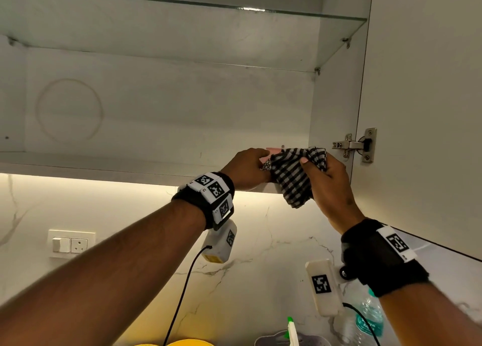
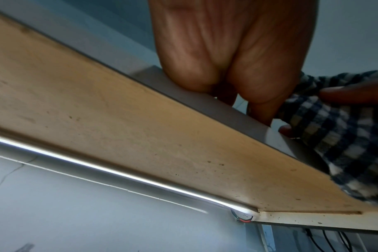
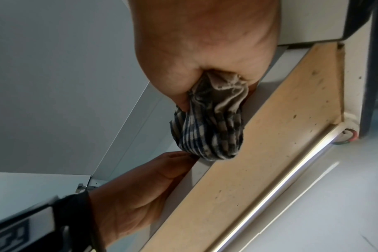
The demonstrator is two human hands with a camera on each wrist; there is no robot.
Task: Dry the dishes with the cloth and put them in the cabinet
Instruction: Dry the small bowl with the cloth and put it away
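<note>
The wall cabinet [image 1: 104, 163] stands open, its floor bare on the left. At its right front corner my left hand [image 1: 247, 168] curls round a pink dish [image 1: 273, 150], of which only a thin edge shows. My right hand [image 1: 326, 186] grips a bunched black-and-white checked cloth [image 1: 292, 178] pressed against that dish. In the right wrist view the cloth [image 3: 209, 129] hangs out of my right fist [image 3: 200, 51] over the cabinet's front edge, with my left hand [image 3: 140, 196] just beside it. The left wrist view shows my left palm [image 2: 226, 51] above the edge and the cloth [image 2: 338, 136] to its right.
A glass shelf [image 1: 182, 32] spans the cabinet above. The open door [image 1: 430, 110] and its hinge [image 1: 357, 145] stand close on the right. Below are a marble wall, a switch plate [image 1: 71, 244], a water bottle [image 1: 370, 317], a spray bottle [image 1: 290, 324] and something yellow [image 1: 187, 343].
</note>
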